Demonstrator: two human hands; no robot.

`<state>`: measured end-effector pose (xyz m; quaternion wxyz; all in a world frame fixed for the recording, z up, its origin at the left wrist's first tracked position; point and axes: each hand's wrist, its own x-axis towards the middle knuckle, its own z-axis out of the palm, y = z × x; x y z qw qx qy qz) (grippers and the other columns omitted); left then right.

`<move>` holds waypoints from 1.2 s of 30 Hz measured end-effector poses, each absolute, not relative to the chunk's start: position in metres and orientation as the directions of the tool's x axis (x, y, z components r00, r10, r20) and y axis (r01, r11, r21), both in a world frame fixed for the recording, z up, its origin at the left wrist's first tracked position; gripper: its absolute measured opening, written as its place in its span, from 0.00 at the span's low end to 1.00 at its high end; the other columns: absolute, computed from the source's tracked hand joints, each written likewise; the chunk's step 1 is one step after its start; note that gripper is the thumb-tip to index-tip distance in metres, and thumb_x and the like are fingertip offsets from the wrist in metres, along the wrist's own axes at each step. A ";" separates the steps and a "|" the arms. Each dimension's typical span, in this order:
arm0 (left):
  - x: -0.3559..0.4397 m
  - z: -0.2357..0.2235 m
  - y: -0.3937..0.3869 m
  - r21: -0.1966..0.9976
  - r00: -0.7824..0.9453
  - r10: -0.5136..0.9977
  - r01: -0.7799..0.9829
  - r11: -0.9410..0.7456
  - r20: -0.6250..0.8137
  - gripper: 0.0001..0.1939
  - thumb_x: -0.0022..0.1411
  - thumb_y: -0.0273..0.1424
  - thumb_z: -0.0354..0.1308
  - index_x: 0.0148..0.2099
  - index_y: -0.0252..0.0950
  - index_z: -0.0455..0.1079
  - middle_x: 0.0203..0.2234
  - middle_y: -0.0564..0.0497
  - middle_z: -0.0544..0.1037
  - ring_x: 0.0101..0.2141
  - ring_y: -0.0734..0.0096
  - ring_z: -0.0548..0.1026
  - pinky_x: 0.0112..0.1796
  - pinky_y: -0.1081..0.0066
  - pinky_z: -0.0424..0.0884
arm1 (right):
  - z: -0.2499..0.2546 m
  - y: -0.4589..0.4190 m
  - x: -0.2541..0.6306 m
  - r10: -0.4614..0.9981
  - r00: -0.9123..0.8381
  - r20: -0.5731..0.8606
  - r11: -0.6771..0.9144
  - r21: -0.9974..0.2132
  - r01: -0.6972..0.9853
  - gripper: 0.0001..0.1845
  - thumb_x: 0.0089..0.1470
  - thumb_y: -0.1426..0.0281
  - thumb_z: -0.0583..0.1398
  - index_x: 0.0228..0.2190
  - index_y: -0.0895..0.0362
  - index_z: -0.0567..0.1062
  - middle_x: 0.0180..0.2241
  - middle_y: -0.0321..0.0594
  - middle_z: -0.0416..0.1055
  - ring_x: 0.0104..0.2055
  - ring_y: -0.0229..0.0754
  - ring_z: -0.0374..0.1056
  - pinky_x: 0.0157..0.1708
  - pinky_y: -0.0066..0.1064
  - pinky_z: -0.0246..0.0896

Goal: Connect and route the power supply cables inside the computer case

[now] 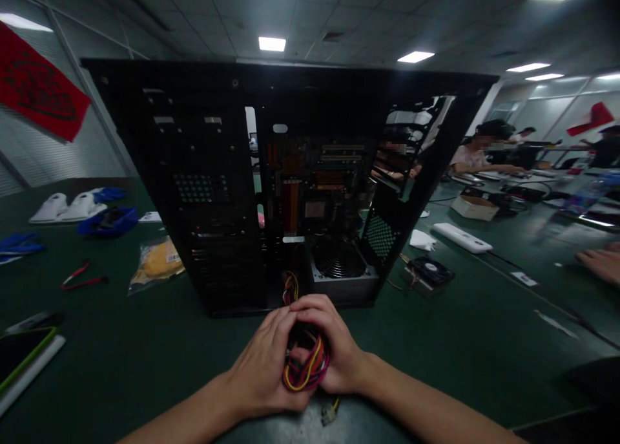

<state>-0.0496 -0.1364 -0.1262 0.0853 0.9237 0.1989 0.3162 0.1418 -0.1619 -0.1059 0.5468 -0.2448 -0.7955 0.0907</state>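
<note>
Both your hands, left and right, cup the cables in front of the case, likely keeping those loops bunched; the PSU sits inside it.

Nothing can be read: the characters on the red banner at the left are too unclear.

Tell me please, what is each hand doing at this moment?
Left hand: closed around the bundle of coloured cables, from its left side.
Right hand: closed around the same bundle, from its right side.
</note>
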 end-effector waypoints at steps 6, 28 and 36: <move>-0.051 -0.122 -0.136 0.454 0.646 0.502 0.258 -0.853 0.576 0.47 0.51 0.37 0.60 0.69 0.40 0.43 0.58 0.36 0.66 0.55 0.44 0.70 0.52 0.48 0.72 | -0.113 -0.163 0.139 0.579 -0.292 0.761 0.812 -0.506 0.293 0.41 0.48 0.76 0.63 0.61 0.49 0.57 0.57 0.49 0.63 0.59 0.51 0.62 0.57 0.48 0.62; -0.063 -0.097 -0.111 0.634 0.245 0.599 -0.096 -0.767 0.762 0.40 0.59 0.52 0.59 0.66 0.40 0.51 0.51 0.40 0.68 0.46 0.54 0.76 0.47 0.56 0.74 | -0.053 -0.150 0.185 0.973 -0.183 0.138 0.100 -0.974 -0.202 0.18 0.50 0.61 0.65 0.42 0.54 0.78 0.47 0.44 0.77 0.45 0.46 0.74 0.44 0.39 0.70; -0.063 -0.102 -0.108 0.528 0.313 0.489 -0.052 -0.847 0.814 0.41 0.59 0.52 0.59 0.66 0.41 0.50 0.51 0.38 0.67 0.47 0.53 0.74 0.48 0.52 0.72 | -0.054 -0.140 0.202 0.981 0.012 0.195 0.158 -0.759 -0.631 0.19 0.58 0.50 0.56 0.37 0.51 0.77 0.40 0.41 0.78 0.44 0.48 0.73 0.44 0.43 0.71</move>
